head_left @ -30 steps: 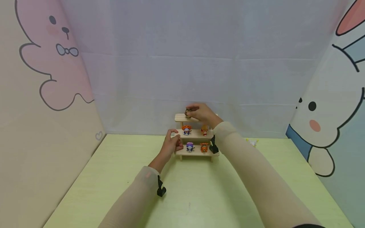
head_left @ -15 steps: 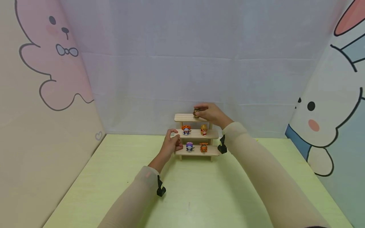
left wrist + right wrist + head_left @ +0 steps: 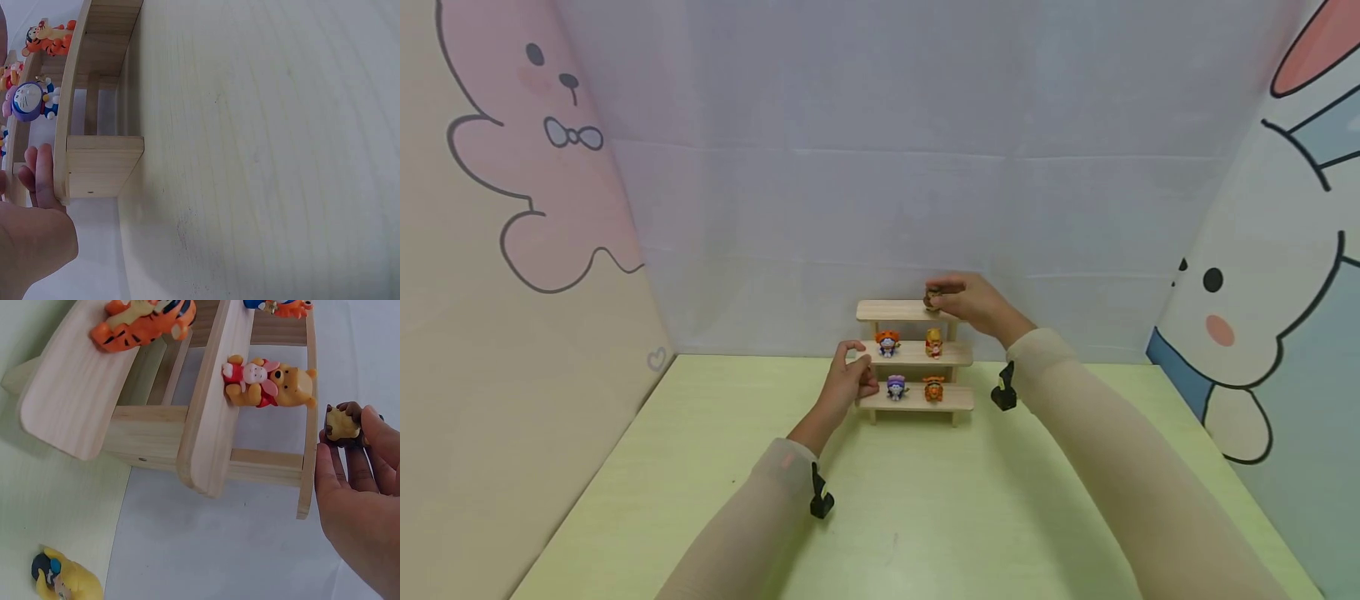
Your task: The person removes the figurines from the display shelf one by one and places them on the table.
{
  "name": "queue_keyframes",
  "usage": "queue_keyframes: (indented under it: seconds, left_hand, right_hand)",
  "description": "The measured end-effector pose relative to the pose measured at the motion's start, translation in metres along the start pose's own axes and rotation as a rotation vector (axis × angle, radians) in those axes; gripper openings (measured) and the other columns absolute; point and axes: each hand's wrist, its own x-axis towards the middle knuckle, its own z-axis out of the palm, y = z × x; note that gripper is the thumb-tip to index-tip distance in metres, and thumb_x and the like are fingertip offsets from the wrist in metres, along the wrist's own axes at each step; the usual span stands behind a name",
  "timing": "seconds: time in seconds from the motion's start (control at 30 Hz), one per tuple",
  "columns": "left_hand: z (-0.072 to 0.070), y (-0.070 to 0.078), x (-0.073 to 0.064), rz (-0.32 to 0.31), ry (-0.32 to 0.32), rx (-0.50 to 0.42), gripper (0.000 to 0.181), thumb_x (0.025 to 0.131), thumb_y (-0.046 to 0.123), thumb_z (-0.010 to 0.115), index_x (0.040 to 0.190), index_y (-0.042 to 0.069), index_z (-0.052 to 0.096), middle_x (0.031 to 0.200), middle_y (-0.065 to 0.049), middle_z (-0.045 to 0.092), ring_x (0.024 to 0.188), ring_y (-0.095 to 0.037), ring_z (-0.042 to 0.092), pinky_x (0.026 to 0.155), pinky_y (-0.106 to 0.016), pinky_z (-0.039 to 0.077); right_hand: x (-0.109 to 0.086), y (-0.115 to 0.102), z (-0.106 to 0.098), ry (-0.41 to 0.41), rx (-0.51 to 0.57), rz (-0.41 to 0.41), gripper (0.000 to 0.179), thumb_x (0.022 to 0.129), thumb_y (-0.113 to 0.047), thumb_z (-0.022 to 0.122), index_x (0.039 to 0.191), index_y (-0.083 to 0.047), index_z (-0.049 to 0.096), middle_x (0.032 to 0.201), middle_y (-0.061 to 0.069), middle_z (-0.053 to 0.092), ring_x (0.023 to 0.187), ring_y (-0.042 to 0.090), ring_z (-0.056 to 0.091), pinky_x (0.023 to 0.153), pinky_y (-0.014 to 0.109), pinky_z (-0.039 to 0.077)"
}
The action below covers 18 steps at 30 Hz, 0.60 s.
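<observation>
A three-tier wooden display stand (image 3: 889,311) stands against the back wall. My right hand (image 3: 976,302) pinches a small brown figurine (image 3: 342,424) between thumb and fingers, at the right part of the top tier. Whether its base touches the board is unclear. With curled fingers, my left hand (image 3: 845,383) holds the stand's left end; in the left wrist view its fingers reach past the lowest board. On the middle tier sit an orange-hooded blue-and-white figurine (image 3: 887,342) and a yellow bear figurine (image 3: 284,386). Below are a purple-hatted figurine (image 3: 28,100) and an orange tiger figurine (image 3: 933,388).
A yellow figurine (image 3: 78,580) lies on the pale table (image 3: 880,517), to the right of the stand. A white cloth (image 3: 820,200) covers the back wall. Side panels carry a pink bear drawing (image 3: 550,167) and a white rabbit drawing (image 3: 1247,333).
My right hand has slid to the right along the top tier with the brown figurine in its fingers. The left hand stays at the stand's left end. The head view has shifted slightly.
</observation>
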Motion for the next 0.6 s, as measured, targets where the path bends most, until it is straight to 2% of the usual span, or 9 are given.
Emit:
queue_keyframes:
  seconds: [0.27,0.6]
  left_hand:
    - [0.001,0.001,-0.001,-0.002,0.009,0.007,0.020,0.110,0.016,0.050,0.128,0.016,0.043,0.075,-0.006,0.054,0.067,-0.017,0.061,0.065,-0.028,0.060]
    - [0.001,0.000,-0.001,0.005,-0.013,-0.024,0.020,0.110,0.015,0.049,0.128,0.015,0.042,0.075,-0.006,0.056,0.067,-0.017,0.061,0.065,-0.029,0.060]
  right_hand:
    - [-0.007,0.004,-0.011,-0.012,-0.024,-0.005,0.049,0.104,-0.006,0.060,0.152,-0.003,0.048,0.152,0.020,0.049,0.139,0.035,0.048,0.116,0.050,0.040]
    - [-0.023,0.011,-0.025,0.008,-0.021,-0.023,0.050,0.105,-0.006,0.059,0.153,-0.003,0.046,0.155,0.019,0.045,0.141,0.034,0.046,0.119,0.047,0.037]
